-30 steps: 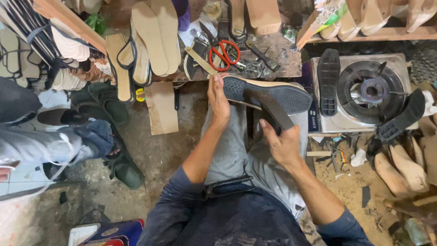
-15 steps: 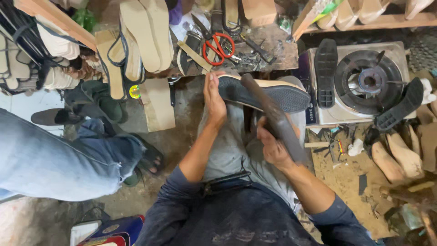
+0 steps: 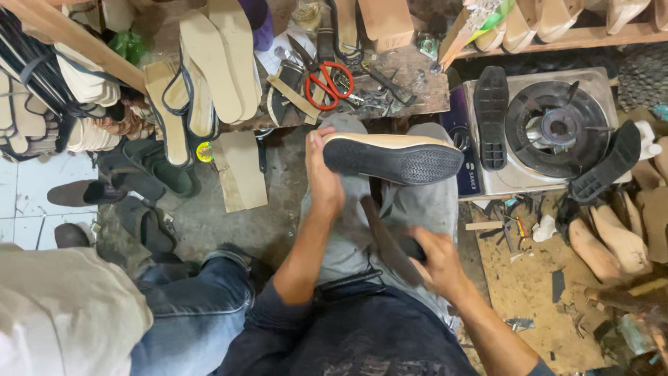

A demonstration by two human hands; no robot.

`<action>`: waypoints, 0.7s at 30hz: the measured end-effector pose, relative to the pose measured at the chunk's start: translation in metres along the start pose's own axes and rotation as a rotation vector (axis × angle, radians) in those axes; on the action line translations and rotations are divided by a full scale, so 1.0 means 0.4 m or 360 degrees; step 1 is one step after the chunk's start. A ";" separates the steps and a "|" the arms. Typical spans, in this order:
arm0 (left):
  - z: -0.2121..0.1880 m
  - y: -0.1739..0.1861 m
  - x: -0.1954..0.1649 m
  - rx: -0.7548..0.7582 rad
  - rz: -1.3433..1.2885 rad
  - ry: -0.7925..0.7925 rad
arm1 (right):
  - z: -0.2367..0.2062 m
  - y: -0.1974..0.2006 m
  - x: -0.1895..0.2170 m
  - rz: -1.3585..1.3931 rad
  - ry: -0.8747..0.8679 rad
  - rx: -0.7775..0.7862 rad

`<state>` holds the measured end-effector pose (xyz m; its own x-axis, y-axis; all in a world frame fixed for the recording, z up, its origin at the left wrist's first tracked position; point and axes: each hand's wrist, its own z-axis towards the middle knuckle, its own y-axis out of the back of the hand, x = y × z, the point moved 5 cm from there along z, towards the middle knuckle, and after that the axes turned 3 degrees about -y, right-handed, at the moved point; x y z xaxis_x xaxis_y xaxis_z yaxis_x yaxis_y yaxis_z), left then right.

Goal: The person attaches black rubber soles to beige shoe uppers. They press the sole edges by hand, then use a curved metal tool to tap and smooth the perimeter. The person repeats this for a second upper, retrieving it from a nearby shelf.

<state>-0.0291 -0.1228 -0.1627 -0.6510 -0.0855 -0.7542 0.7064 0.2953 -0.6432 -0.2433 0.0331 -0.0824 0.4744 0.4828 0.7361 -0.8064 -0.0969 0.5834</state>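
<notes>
Left hand (image 3: pixel 323 182) gripping shoe (image 3: pixel 393 157) on lap at its 9 o'clock end, right hand (image 3: pixel 435 261) clenched around dark tool (image 3: pixel 386 240) at 6 o'clock.

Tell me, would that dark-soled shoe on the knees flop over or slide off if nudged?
Probably stiff: the shoe keeps its full shape lying sole-up across the knees. The finely textured sole looks grippy, so it likely won't slide easily. It may still tip, since only the left hand steadies its heel end; the right hand holds a dark tool.

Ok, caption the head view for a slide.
Left hand steadies a black-soled shoe on the knees; right hand grips a dark tool.
</notes>
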 end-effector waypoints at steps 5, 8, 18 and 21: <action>-0.035 -0.056 -0.057 0.0077 -0.0450 -0.0263 | -0.158 0.061 -0.072 -0.0462 -0.0318 0.0573; -0.059 -0.125 -0.129 0.0213 -0.0387 -0.0452 | -0.157 0.107 -0.070 -0.0539 -0.0357 0.0126; -0.253 -0.354 -0.345 0.1022 0.1008 -0.1298 | 0.115 0.095 0.144 0.0579 -0.0169 -0.0772; -0.277 -0.365 -0.316 0.0967 0.0952 -0.1169 | 0.170 0.081 0.206 0.0354 -0.0129 -0.0669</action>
<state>-0.0807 -0.0497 0.0411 0.0174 -0.6844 -0.7289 0.9990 -0.0190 0.0417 -0.2063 0.0104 0.0206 0.2870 0.4193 0.8613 -0.9563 0.1785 0.2317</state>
